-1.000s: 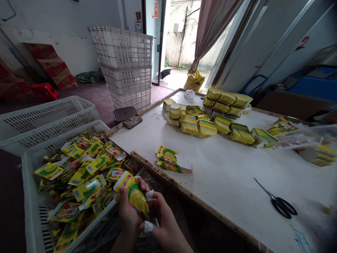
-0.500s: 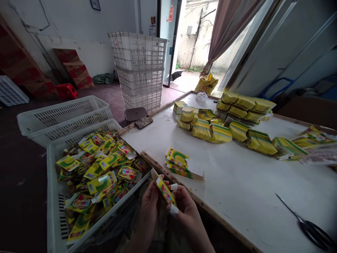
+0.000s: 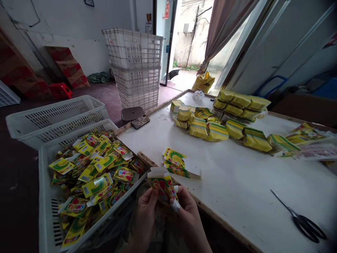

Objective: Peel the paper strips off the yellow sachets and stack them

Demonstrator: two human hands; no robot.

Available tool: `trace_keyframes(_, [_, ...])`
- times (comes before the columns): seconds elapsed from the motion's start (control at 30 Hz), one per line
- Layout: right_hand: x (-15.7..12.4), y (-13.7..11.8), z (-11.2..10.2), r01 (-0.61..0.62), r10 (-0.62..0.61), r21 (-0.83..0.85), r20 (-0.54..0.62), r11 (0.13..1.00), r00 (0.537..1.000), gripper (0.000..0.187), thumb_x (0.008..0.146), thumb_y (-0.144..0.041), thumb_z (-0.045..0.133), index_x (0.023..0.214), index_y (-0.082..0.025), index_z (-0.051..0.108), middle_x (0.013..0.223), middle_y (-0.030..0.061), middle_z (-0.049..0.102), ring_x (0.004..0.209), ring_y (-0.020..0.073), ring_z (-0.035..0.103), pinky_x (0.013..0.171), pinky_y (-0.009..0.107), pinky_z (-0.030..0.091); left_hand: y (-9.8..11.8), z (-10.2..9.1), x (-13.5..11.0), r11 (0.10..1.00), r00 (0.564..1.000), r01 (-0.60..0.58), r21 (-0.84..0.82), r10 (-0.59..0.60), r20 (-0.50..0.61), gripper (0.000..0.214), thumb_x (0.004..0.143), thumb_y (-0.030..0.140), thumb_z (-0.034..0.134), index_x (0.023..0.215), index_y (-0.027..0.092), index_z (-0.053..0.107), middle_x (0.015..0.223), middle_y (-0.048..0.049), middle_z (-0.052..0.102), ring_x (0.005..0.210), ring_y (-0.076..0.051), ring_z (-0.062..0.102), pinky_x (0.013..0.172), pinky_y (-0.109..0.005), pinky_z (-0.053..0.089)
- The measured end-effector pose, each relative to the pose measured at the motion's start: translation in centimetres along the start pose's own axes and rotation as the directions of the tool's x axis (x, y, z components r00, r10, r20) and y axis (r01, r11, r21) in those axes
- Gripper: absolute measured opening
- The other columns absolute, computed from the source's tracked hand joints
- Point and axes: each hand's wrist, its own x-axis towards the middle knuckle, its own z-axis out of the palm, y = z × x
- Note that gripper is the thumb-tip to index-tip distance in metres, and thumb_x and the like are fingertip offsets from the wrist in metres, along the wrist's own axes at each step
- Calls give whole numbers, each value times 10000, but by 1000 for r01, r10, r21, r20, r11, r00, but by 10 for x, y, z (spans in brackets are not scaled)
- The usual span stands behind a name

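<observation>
Between my hands, over the table's near edge, is a small yellow-green printed carton (image 3: 161, 183) with its top flap standing up. My left hand (image 3: 147, 207) pinches its left side, thumb on the front face. My right hand (image 3: 187, 203), with white wraps on fingertips, grips its right edge. Just beyond, several flat cartons (image 3: 174, 160) lie on the white table (image 3: 223, 175). To the left, a white plastic crate (image 3: 46, 196) holds a heap of similar cartons (image 3: 100, 161).
Bundles of stacked flat cartons (image 3: 209, 130) line the far side of the table. Black-handled scissors (image 3: 300, 219) lie at the right. A phone (image 3: 140, 121) rests at the table's left corner. Another crate (image 3: 58, 117) and a tall stack of crates (image 3: 135, 66) stand behind.
The carton in my hands has turned so its broad front face shows, and it looks opened wider. The whole view has shifted slightly.
</observation>
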Motion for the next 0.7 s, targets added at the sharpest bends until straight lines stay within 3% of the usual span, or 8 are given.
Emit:
trace_keyframes(0.1, [0, -1, -5, 56, -56, -80, 13, 995, 998, 238, 764, -394, 731, 841, -210, 601, 770, -17, 613, 715, 141, 522, 669, 238, 413, 1, -3, 1, 999, 1000, 7, 49, -7, 12, 323, 712, 463, 754, 786, 149, 739, 724, -40, 741, 699, -203, 680, 646, -272, 520])
trace_keyframes(0.2, [-1, -10, -20, 149, -150, -285, 20, 947, 989, 183, 793, -362, 689, 850, -209, 605, 797, 5, 615, 727, 163, 547, 664, 263, 439, 18, -13, 6, 999, 1000, -3, 51, 2, 21, 427, 768, 524, 680, 983, 156, 719, 879, -75, 751, 831, -218, 680, 714, -291, 529])
trace_keyframes(0.27, [-4, -21, -32, 242, -219, -507, 105, 827, 970, 87, 790, -250, 669, 853, -222, 616, 832, 16, 618, 760, 181, 561, 679, 277, 452, 37, -23, 9, 995, 999, -39, 90, 38, 16, 514, 800, 570, 616, 1135, 182, 659, 1053, -102, 729, 952, -231, 662, 797, -315, 524])
trace_keyframes(0.33, [-9, -34, -42, 361, -231, -692, 278, 626, 933, 166, 788, -111, 586, 878, -241, 638, 875, 29, 629, 812, 201, 568, 711, 299, 457, 54, -31, 9, 969, 993, -91, 230, 69, 99, 572, 811, 599, 575, 1206, 189, 616, 1152, -132, 695, 1038, -253, 637, 868, -339, 498])
trace_keyframes(0.4, [-14, -43, -42, 484, -182, -769, 451, 418, 874, 305, 793, -31, 486, 910, -257, 653, 870, 36, 642, 814, 207, 565, 712, 315, 450, 63, -36, 4, 884, 965, -169, 437, 57, 257, 637, 757, 602, 636, 1242, 191, 595, 1204, -147, 670, 1116, -288, 601, 946, -371, 458])
trace_keyframes(0.5, [-20, -47, -31, 603, -139, -767, 587, 220, 797, 274, 849, -61, 497, 900, -274, 661, 779, 28, 649, 725, 195, 541, 652, 306, 435, 58, -29, -9, 632, 906, -244, 736, -120, 405, 932, 475, 430, 886, 1313, 231, 531, 1289, -116, 619, 1211, -345, 529, 1029, -411, 400])
trace_keyframes(0.6, [-22, -43, -21, 655, -138, -735, 640, 176, 756, 233, 868, -105, 555, 890, -308, 668, 738, 3, 639, 722, 192, 548, 804, 360, 467, 45, -14, -16, 417, 867, -301, 858, -255, 428, 898, 456, 238, 872, 1283, 256, 521, 1213, -70, 652, 1107, -334, 588, 947, -391, 449])
trace_keyframes(0.7, [-22, -34, -29, 599, -312, -764, 524, 239, 793, 416, 843, -117, 586, 1194, -341, 589, 1058, 47, 645, 1036, 254, 574, 1091, 517, 304, 39, -6, -14, 367, 869, -357, 859, -206, 449, 569, 647, 246, 731, 1176, 244, 523, 1038, -40, 688, 928, -273, 643, 794, -335, 483])
